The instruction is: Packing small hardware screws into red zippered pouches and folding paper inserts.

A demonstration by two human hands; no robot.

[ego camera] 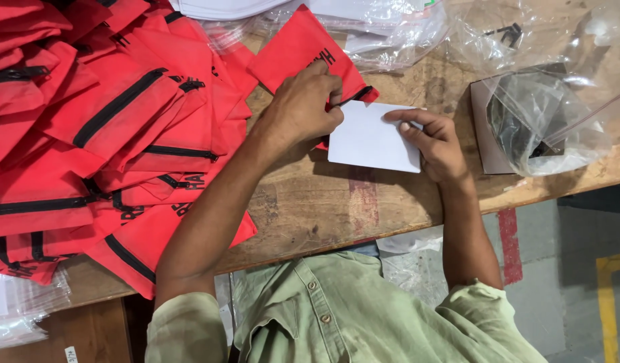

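Wooden bench (310,215), white card (374,141) between both hands — red pouch (303,47) behind

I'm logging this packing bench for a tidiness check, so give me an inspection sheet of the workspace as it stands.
Surface: worn wooden table, scuffed, with faded red marks.
Job's things: white card lying at the mouth of a red zip pouch.
Clutter: heap of red pouches covering the table's left side; clear plastic bags on a brown card at right; bagged white sheets along the far edge.
Grippers: left hand pinches the pouch opening; right hand holds the card's edge.
Cables: nothing seen.
Surroundings: grey floor with red and yellow painted lines.
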